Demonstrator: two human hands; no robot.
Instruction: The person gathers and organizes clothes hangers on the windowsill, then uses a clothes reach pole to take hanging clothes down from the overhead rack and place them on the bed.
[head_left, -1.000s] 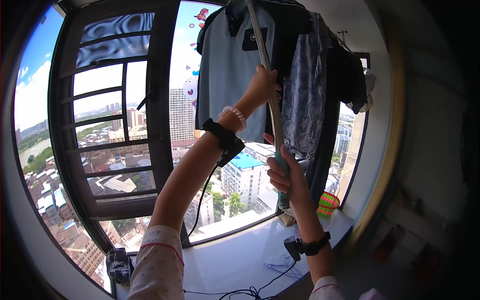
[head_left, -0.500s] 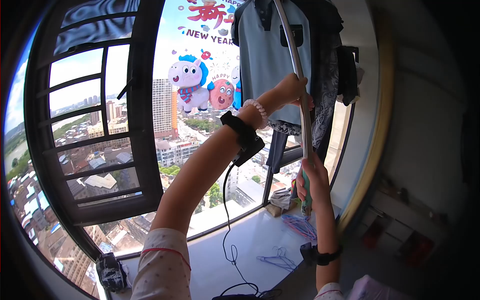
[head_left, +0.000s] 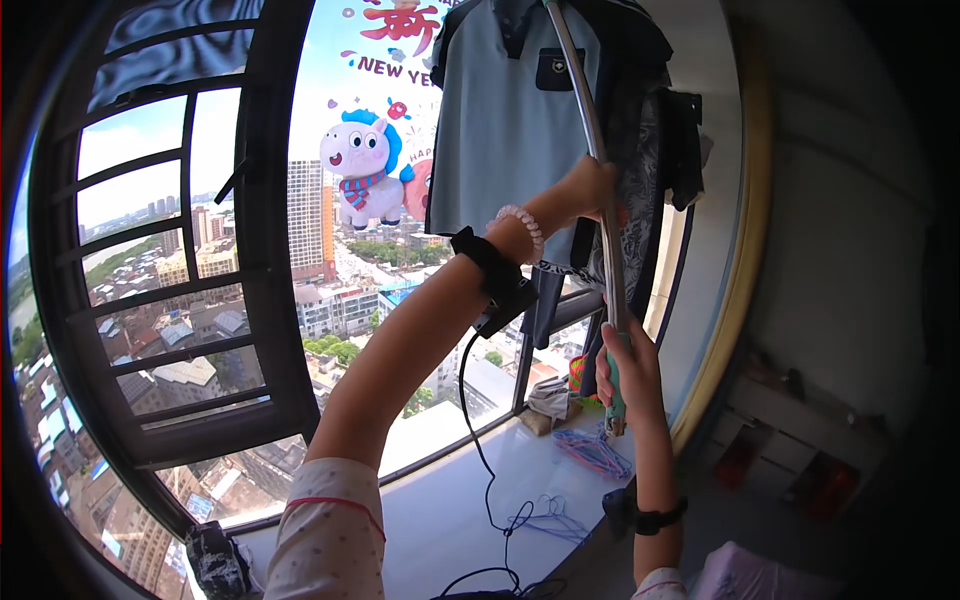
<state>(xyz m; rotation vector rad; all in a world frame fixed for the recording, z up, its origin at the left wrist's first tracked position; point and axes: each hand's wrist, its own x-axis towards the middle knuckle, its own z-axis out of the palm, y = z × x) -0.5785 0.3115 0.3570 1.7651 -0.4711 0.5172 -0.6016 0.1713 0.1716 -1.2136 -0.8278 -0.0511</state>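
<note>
A long metal clothes pole [head_left: 582,95] with a green grip [head_left: 616,400] slants up in front of the hanging laundry. My left hand [head_left: 588,190] is closed around the middle of the shaft. Lower down, my right hand [head_left: 632,368] is wrapped round the pole at its green grip. A grey-blue polo shirt [head_left: 500,130] with dark sleeves and a dark chest pocket hangs just behind the pole. The pole's upper end lies out of view. Dark patterned clothing [head_left: 640,180] hangs to the right of the shirt, partly behind the pole and my left hand.
Below is a white window ledge [head_left: 430,510] with blue hangers [head_left: 545,522], a bundle of pink and blue hangers [head_left: 595,452] and folded cloth [head_left: 550,398]. A black cable [head_left: 487,470] trails from my left wrist. A dark-framed window sash [head_left: 170,290] stands on the left.
The polo shirt has swung left and looks wider, covering more of the window stickers. The view has turned slightly right. Both hands keep their hold on the pole.
</note>
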